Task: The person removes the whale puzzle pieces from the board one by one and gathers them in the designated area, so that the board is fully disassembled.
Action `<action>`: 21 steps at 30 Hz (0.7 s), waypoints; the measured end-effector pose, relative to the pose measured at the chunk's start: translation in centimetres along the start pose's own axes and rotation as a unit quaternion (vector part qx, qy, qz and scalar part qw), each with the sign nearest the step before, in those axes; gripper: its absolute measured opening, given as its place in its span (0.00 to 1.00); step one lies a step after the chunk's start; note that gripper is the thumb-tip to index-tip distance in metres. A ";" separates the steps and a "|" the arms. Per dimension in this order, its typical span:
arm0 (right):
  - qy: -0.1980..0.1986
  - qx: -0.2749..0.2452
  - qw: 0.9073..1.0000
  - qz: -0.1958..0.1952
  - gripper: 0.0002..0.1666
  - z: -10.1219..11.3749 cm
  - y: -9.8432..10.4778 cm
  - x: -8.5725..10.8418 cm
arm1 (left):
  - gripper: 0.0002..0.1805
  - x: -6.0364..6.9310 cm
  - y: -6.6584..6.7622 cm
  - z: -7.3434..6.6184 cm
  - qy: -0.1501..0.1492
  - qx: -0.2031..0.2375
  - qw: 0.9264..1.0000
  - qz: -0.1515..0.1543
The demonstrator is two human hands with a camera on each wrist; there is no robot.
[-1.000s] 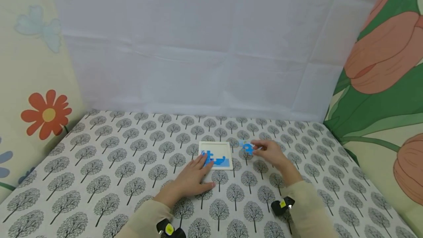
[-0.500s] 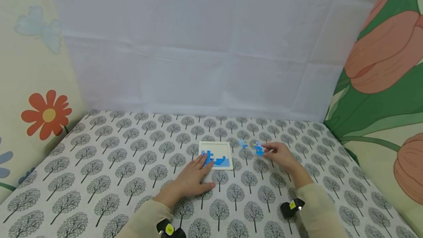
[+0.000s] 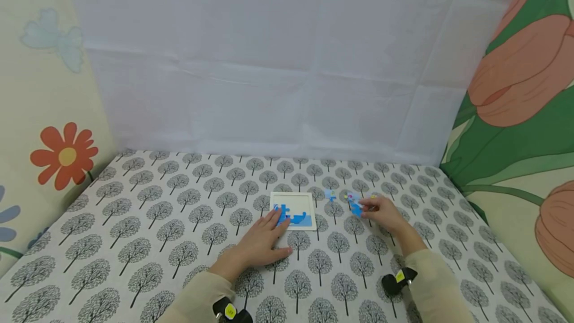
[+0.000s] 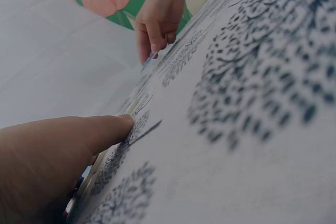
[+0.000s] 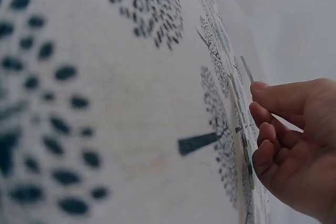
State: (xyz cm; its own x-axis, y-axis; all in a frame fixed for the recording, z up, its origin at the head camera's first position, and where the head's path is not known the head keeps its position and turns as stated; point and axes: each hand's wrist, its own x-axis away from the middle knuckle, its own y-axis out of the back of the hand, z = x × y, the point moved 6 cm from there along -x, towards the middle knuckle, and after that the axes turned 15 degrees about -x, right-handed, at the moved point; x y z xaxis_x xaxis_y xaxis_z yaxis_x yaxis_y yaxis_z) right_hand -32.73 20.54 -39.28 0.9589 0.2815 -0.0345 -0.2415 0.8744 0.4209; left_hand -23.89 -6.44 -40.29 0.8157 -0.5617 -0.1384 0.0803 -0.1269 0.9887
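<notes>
A square jigsaw puzzle tray [image 3: 291, 195] with a cream border lies on the cloth, its lower part filled with blue pieces. My left hand [image 3: 260, 243] rests on the tray's lower left with fingers extended, covering some pieces; its thumb [image 4: 110, 132] lies along the cloth in the left wrist view. To the right of the tray, my right hand [image 3: 383, 213] pinches a blue puzzle piece [image 3: 356, 209] between thumb and fingers. In the right wrist view that piece [image 5: 247, 70] appears edge-on, held up off the cloth. Its printed picture is too small to make out.
A small light-blue puzzle piece [image 3: 331, 195] lies between the tray and my right hand. More loose pieces [image 3: 352, 196] lie behind and partly under that hand. The tree-print tablecloth [image 3: 148, 228] covers the table, with a white curtain [image 3: 269, 74] at the back.
My right hand has moved to the right, away from the tray, with a blue piece in its fingers, and then slightly nearer me. The left hand has stayed on the tray.
</notes>
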 end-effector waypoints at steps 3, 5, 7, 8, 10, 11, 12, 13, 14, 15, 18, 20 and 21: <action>-0.007 -0.002 1.000 -0.001 0.20 -0.3 0.1 0.0 | 0.37 0.0 0.0 0.0 0.001 -0.003 1.000 0.001; -0.012 -0.007 1.000 -0.002 0.20 -0.4 0.1 0.0 | 0.37 0.0 0.0 0.0 0.002 -0.002 1.000 0.003; -0.015 -0.011 1.000 -0.003 0.20 -0.6 0.1 -0.1 | 0.37 0.0 0.0 0.0 0.003 -0.001 1.000 0.004; -0.016 -0.015 1.000 -0.002 0.21 -0.6 0.1 -0.1 | 0.37 0.0 0.0 0.0 0.004 -0.001 1.000 0.005; -0.016 -0.012 1.000 -0.003 0.21 -0.7 0.1 -0.1 | 0.37 0.0 0.0 0.0 0.005 -0.002 1.000 0.005; -0.013 -0.008 1.000 -0.001 0.21 -0.7 0.0 -0.1 | 0.37 0.0 0.0 0.0 0.005 -0.003 1.000 0.005; -0.012 -0.003 1.000 -0.002 0.20 -0.7 0.0 -0.1 | 0.37 0.0 0.0 0.0 0.005 -0.005 1.000 0.005; -0.011 0.001 1.000 0.001 0.20 -0.7 0.0 -0.1 | 0.37 0.0 0.0 0.0 0.005 -0.005 1.000 0.005; -0.012 0.005 1.000 0.000 0.20 -0.7 0.0 -0.1 | 0.37 0.0 0.0 0.0 0.005 -0.004 1.000 0.005; -0.015 0.008 1.000 0.000 0.20 -0.8 -0.1 -0.1 | 0.37 0.0 0.1 -0.1 0.005 -0.004 1.000 0.005; -0.017 0.013 1.000 0.006 0.20 -0.8 -0.2 -0.1 | 0.37 0.0 0.1 -0.1 0.004 0.000 1.000 0.004; -0.015 0.015 1.000 0.007 0.20 -0.8 -0.3 0.0 | 0.37 0.0 0.1 -0.1 0.003 0.002 1.000 0.003; -0.012 0.018 1.000 0.008 0.20 -0.8 -0.3 0.0 | 0.37 0.0 0.1 -0.1 0.003 0.001 1.000 0.004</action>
State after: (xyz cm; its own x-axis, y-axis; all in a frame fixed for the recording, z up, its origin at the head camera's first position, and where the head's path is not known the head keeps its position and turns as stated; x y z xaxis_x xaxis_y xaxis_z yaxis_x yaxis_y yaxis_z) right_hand -32.80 20.58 -40.09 0.9588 0.2842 -0.0057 -0.2508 0.8552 0.4535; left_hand -23.84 -6.38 -40.20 0.8195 -0.5579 -0.1308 0.0728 -0.1250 0.9895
